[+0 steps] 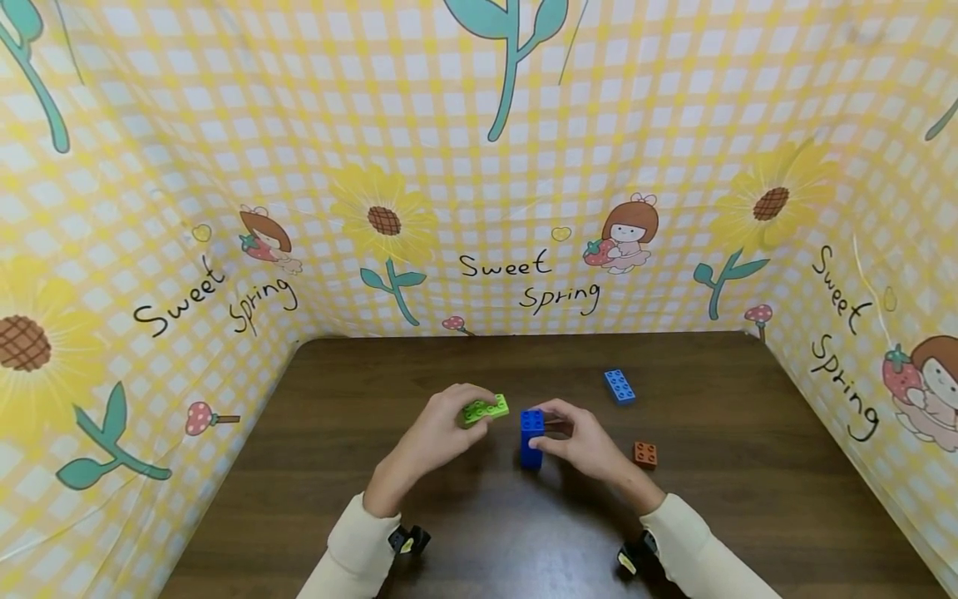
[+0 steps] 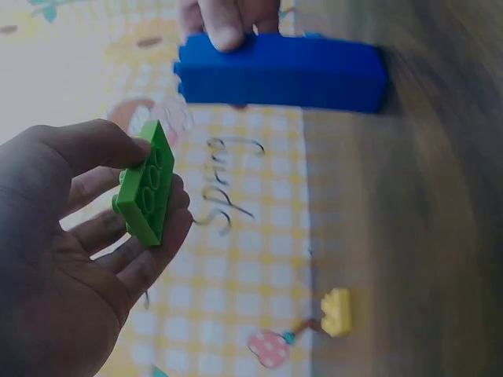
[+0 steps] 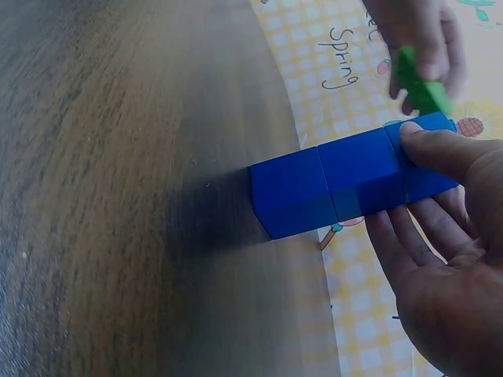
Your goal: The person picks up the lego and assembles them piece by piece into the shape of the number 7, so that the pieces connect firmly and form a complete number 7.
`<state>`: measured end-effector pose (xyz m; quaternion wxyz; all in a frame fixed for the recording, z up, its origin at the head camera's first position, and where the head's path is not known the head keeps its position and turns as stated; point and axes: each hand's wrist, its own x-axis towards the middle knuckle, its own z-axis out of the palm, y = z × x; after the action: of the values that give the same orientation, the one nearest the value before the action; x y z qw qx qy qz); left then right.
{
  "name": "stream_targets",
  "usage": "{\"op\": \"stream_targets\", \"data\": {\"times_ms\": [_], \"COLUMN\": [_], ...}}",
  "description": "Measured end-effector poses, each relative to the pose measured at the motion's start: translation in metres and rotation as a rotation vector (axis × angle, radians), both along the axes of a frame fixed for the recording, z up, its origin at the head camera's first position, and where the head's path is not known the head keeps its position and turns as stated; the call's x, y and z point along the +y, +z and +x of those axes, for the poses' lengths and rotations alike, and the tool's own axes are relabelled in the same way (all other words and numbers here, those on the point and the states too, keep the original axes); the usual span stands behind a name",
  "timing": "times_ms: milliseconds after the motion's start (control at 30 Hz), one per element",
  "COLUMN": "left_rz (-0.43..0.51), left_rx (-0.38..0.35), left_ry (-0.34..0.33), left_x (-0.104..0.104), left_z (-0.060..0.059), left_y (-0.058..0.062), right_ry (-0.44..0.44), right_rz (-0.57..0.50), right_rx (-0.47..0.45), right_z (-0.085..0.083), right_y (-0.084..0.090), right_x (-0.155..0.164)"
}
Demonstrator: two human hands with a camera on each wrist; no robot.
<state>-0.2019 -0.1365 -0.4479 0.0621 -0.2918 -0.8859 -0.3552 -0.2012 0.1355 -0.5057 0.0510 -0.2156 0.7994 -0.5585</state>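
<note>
My left hand (image 1: 470, 405) pinches a flat green brick (image 1: 485, 409) between thumb and fingers, lifted just left of a tall stack of blue bricks (image 1: 531, 438). The stack stands upright on the dark wooden table (image 1: 464, 516). My right hand (image 1: 555, 429) grips the stack's upper part from the right, thumb on the front. In the left wrist view the green brick (image 2: 147, 192) sits studs-out in my left hand (image 2: 154, 177), near the blue stack (image 2: 283, 72). The right wrist view shows my thumb (image 3: 436, 149) on the blue stack (image 3: 338, 187), with the green brick (image 3: 420, 82) behind it.
A loose blue brick (image 1: 619, 386) lies further back on the right. A small brown brick (image 1: 645, 453) lies close to my right wrist. A yellow brick (image 2: 336, 312) sits by the wall. Patterned yellow cloth walls (image 1: 479, 208) close in the table on three sides.
</note>
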Motion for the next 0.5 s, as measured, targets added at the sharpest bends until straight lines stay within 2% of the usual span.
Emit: {"op": "stream_targets", "data": {"times_ms": [67, 233, 500], "left_rz": [0.005, -0.009, -0.043], "left_rx": [0.017, 0.035, -0.001], "left_ry": [-0.044, -0.106, -0.152], "left_x": [0.006, 0.019, 0.031], "left_z": [0.001, 0.001, -0.001], "left_y": [0.005, 0.013, 0.011], "right_ry": [0.003, 0.008, 0.017], "right_rz": [0.003, 0.016, 0.004], "right_rx": [0.003, 0.001, 0.028], "right_z": [-0.001, -0.002, -0.002], "right_y": [0.0, -0.001, -0.002], "right_x": [0.0, 0.0, 0.001]}}
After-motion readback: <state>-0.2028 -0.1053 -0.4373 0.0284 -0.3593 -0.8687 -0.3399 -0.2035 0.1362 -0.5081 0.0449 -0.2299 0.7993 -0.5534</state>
